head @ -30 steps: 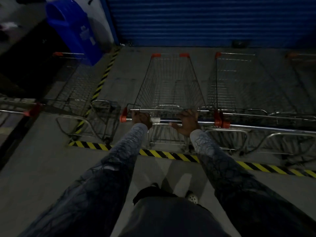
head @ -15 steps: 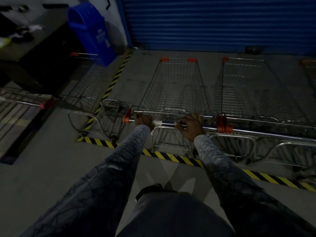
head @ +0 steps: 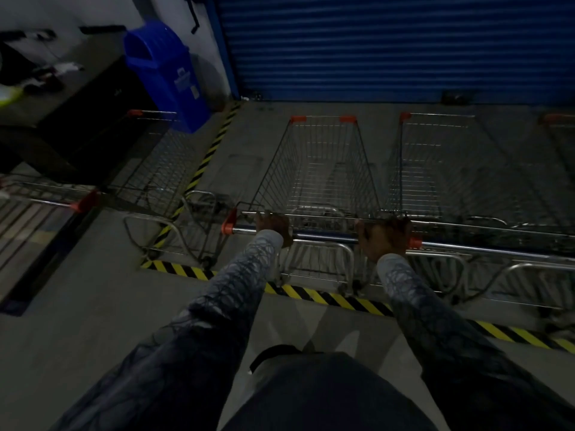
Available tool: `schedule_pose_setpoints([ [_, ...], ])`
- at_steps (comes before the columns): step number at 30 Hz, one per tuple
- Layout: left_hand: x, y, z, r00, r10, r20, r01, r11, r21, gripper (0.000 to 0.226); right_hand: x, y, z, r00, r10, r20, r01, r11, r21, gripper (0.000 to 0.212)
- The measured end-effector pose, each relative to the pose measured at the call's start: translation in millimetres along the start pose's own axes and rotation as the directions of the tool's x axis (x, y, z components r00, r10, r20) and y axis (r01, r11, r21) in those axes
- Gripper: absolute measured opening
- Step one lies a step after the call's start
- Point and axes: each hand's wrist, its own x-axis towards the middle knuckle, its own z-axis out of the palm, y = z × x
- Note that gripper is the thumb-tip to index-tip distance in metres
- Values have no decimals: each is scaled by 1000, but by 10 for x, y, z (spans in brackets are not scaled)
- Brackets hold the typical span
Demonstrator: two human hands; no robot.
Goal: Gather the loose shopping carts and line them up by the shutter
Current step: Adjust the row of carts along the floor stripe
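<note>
So the middle cart (head: 320,169) sits inside the taped bay, nose pointing at the blue shutter (head: 389,45) with a strip of bare floor between them. Its front corners look about level with those of the cart on the right (head: 441,163), so I'd say this one is nearly parked.

Both hands are wrapped over the handle (head: 323,236). The left hand (head: 273,227) is near the left end cap, and the right hand (head: 385,236) is right by the right end cap. It's dim, but the fingers look curled round the bar on both sides.

Tips for finishing it off:
- Push evenly with both hands, since carts love to veer if one side leans harder.
- Watch the right end of the handle. It's just beside the next cart's bar and could snag or pinch knuckles.
- Go by the front corners, not the handles, and stop when they match the neighbour's. No need to bump the shutter.
- The back wheels look close to the hazard tape (head: 311,293), so a small nudge is probably all it takes.

The cart on the left (head: 155,157), over by the blue bin (head: 168,76), sits outside the tape and looks like it needs collecting.
</note>
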Motion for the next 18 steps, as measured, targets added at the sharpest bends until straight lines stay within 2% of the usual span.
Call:
schedule_pose_setpoints([
  [2, -41, 121, -22, 999, 52, -13, -52, 999, -2, 65, 24, -2, 11, 996, 24, 90, -19, 998, -58, 54],
  [4, -114, 196, -47, 999, 27, 31, -26, 998, -50, 64, 45, -1, -19, 987, 25, 156, -7, 994, -111, 66],
  [9, -136, 222, -8, 999, -48, 24, 49, 996, -69, 63, 98, 118, -97, 974, -50, 221, 93, 977, -190, 115],
  [11, -128, 227, -47, 998, -59, 12, 60, 996, -68, 63, 112, 98, -156, 973, -39, 229, 90, 972, -216, 112],
  [18, 27, 201, -32, 997, -71, -10, 70, 995, -74, 53, 180, -30, -291, 966, -19, 258, 86, 964, -252, 78],
])
